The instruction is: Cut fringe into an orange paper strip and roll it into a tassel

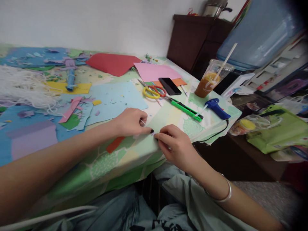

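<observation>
Close to the table's near edge, my left hand [132,122] is closed, with a white string [143,122] showing between its curled fingers. My right hand [176,143] pinches from the other side, thumb and fingertips almost meeting those of the left. A tiny pale lilac piece [152,133] shows between the two sets of fingertips; its kind is too small to make out. An orange paper strip [115,144] lies just below the left wrist. Beyond the hands rest scissors [154,91] with red and yellow handles and a green utility knife [186,109].
A blue glue gun [218,108] and an iced drink cup [211,80] stand by the right edge, near a black phone [169,86]. Light-blue paper [115,96], paper scraps and a heap of white string [21,88] cover the left. Pink paper [156,72] lies behind.
</observation>
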The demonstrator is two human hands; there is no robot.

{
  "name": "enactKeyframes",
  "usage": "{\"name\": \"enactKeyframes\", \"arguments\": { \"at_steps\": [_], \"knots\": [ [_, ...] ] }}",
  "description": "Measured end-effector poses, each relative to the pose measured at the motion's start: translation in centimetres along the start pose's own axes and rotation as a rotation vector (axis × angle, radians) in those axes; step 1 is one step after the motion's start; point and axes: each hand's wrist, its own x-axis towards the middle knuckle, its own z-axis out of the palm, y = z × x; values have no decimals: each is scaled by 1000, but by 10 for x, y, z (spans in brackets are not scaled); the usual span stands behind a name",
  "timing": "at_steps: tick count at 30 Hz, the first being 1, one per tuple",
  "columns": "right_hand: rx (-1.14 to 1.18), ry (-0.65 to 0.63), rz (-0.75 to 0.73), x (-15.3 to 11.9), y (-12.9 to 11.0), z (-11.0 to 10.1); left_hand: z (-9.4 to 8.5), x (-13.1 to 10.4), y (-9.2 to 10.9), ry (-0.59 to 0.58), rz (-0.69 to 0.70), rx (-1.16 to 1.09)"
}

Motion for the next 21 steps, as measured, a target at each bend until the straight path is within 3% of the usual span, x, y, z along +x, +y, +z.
{"name": "enactKeyframes", "arguments": {
  "at_steps": [4, 16, 21],
  "knots": [
    [-30, -63, -27, 2, -3, -4, 1, 1, 0, 4, 6, 6],
    [-36, -38, -38, -4, -5, 1, 5, -1, 1, 56, 6, 4],
    [-50, -48, -33, -5, -5, 0, 3, -2, -4, 16, 29, -52]
  ]
}}
